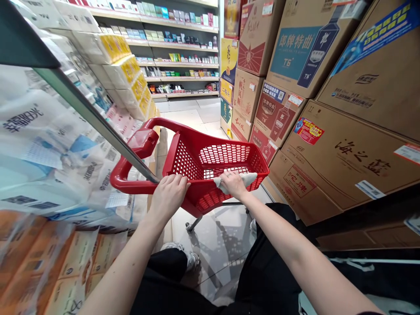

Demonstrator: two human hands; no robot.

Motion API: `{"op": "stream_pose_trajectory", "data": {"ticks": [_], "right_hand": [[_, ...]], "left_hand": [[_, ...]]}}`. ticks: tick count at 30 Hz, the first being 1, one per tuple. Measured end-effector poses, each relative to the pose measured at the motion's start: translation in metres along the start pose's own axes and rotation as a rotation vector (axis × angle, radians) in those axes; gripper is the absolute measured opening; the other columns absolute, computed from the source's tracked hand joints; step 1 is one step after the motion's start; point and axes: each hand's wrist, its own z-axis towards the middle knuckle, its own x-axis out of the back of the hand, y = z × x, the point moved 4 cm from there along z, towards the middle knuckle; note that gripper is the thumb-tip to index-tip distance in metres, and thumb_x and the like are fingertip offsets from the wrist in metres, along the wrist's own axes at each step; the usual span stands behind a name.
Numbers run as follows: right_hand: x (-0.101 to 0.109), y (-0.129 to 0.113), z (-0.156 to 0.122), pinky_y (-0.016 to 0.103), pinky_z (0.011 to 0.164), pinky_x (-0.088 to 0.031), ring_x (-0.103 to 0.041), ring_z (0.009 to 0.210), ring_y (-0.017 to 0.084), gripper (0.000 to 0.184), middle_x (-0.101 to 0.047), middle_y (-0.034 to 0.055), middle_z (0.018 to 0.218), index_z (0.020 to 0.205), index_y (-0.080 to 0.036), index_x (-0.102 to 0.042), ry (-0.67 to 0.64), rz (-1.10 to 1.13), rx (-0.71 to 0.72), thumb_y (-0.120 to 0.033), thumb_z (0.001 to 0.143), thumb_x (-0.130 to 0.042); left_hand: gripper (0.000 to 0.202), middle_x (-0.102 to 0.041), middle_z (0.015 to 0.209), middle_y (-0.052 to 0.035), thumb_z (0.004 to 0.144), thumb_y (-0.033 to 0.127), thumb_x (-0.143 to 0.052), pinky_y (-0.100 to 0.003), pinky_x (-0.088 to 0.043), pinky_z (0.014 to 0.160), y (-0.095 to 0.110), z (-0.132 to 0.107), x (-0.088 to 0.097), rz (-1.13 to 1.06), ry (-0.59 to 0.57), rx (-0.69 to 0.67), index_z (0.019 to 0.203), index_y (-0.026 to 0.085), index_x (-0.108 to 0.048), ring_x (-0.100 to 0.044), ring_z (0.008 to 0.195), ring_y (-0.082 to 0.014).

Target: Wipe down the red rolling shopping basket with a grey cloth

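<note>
— Store aisle, tiled floor point(193, 116); stacked cartons point(348, 148) right, wrapped packs point(75, 144) left. Cart?
— Red shopping cart point(201, 190), mid-aisle between them.
— Hands?
— Left hand point(170, 191): fingers clamped over the near rim point(196, 181). Right hand point(233, 183), farther right: fingers closed over a pale cloth point(250, 178) on that rim.
— Risks?
— Cart might roll into cartons if the left grip slackens under a push; cloth could snag in the side holes.
</note>
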Motion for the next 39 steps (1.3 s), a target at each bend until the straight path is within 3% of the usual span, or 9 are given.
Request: {"op": "stream_pose_trajectory", "data": {"ticks": [3, 6, 11, 17, 21, 27, 31, 35, 39], "right_hand": [[-0.002, 0.016, -0.009, 0.034, 0.085, -0.032, -0.053, 0.095, 0.022, 0.014, -0.063, 0.0077, 0.100, 0.097, -0.019, -0.058, -0.010, -0.051, -0.026, -0.030, 0.091, -0.052], [-0.005, 0.016, -0.010, 0.035, 0.083, -0.032, -0.053, 0.094, 0.022, 0.015, -0.063, 0.0085, 0.099, 0.096, -0.018, -0.058, -0.002, -0.088, -0.069, -0.030, 0.090, -0.052], [-0.011, -0.006, 0.004, 0.035, 0.083, -0.034, -0.053, 0.094, 0.023, 0.017, -0.062, 0.0093, 0.098, 0.096, -0.018, -0.056, 0.036, -0.074, -0.134, -0.032, 0.090, -0.050], [-0.009, -0.033, 0.020, 0.035, 0.082, -0.035, -0.052, 0.094, 0.023, 0.019, -0.061, 0.0087, 0.099, 0.099, -0.018, -0.057, 0.059, -0.013, -0.052, -0.033, 0.092, -0.048], [-0.005, -0.017, 0.006, 0.034, 0.084, -0.034, -0.051, 0.095, 0.021, 0.022, -0.061, 0.0078, 0.102, 0.106, -0.020, -0.058, 0.046, 0.004, 0.029, -0.032, 0.095, -0.045], [-0.004, 0.020, -0.021, 0.038, 0.086, -0.033, -0.048, 0.099, 0.025, 0.025, -0.060, 0.0096, 0.104, 0.113, -0.022, -0.059, 0.074, -0.030, -0.165, -0.029, 0.091, -0.051], [-0.010, -0.006, -0.008, 0.038, 0.088, -0.033, -0.048, 0.101, 0.025, 0.024, -0.060, 0.0096, 0.104, 0.112, -0.022, -0.060, 0.106, 0.008, -0.199, -0.029, 0.091, -0.050], [-0.010, -0.047, 0.016, 0.038, 0.087, -0.035, -0.049, 0.099, 0.023, 0.027, -0.060, 0.0076, 0.104, 0.114, -0.023, -0.058, 0.122, 0.079, -0.092, -0.036, 0.093, -0.047], [-0.009, -0.046, 0.013, 0.035, 0.088, -0.037, -0.050, 0.101, 0.021, 0.033, -0.060, 0.0070, 0.109, 0.125, -0.025, -0.052, 0.107, 0.117, 0.025, -0.034, 0.096, -0.040]], "left_hand": [[0.028, -0.063, 0.093, -0.0124, 0.093, 0.027, -0.034, -0.039, -0.036, 0.085, -0.001, -0.003, 0.001, -0.002, 0.001, -0.029, 0.100, 0.017, -0.060, -0.055, 0.093, -0.0260], [0.027, -0.063, 0.089, -0.0117, 0.092, 0.022, -0.037, -0.039, -0.036, 0.082, -0.002, -0.004, -0.002, -0.012, -0.013, -0.010, 0.104, 0.017, -0.060, -0.055, 0.089, -0.0255], [0.026, -0.062, 0.087, -0.0111, 0.091, 0.022, -0.038, -0.039, -0.036, 0.080, -0.005, -0.001, -0.006, 0.016, -0.009, 0.009, 0.102, 0.016, -0.061, -0.054, 0.087, -0.0258], [0.027, -0.062, 0.087, -0.0115, 0.092, 0.025, -0.038, -0.040, -0.036, 0.081, -0.011, -0.004, -0.007, 0.015, 0.015, 0.009, 0.104, 0.016, -0.060, -0.054, 0.087, -0.0263], [0.027, -0.061, 0.089, -0.0113, 0.092, 0.022, -0.037, -0.039, -0.036, 0.083, -0.011, -0.008, -0.008, 0.030, 0.000, 0.010, 0.106, 0.016, -0.060, -0.053, 0.089, -0.0262], [0.029, -0.060, 0.090, -0.0120, 0.092, 0.020, -0.037, -0.040, -0.035, 0.083, -0.005, -0.010, -0.006, 0.056, -0.024, 0.016, 0.110, 0.014, -0.058, -0.052, 0.090, -0.0268], [0.029, -0.060, 0.089, -0.0120, 0.091, 0.020, -0.036, -0.040, -0.035, 0.083, -0.003, -0.010, -0.004, 0.068, -0.021, 0.019, 0.109, 0.015, -0.058, -0.052, 0.089, -0.0271], [0.030, -0.060, 0.090, -0.0122, 0.091, 0.019, -0.037, -0.041, -0.035, 0.083, -0.004, -0.010, -0.005, 0.050, -0.016, 0.008, 0.112, 0.015, -0.058, -0.051, 0.089, -0.0276], [0.031, -0.060, 0.090, -0.0121, 0.091, 0.020, -0.036, -0.041, -0.035, 0.084, -0.006, -0.011, -0.007, 0.045, -0.017, 0.001, 0.112, 0.015, -0.058, -0.051, 0.090, -0.0279]]}}
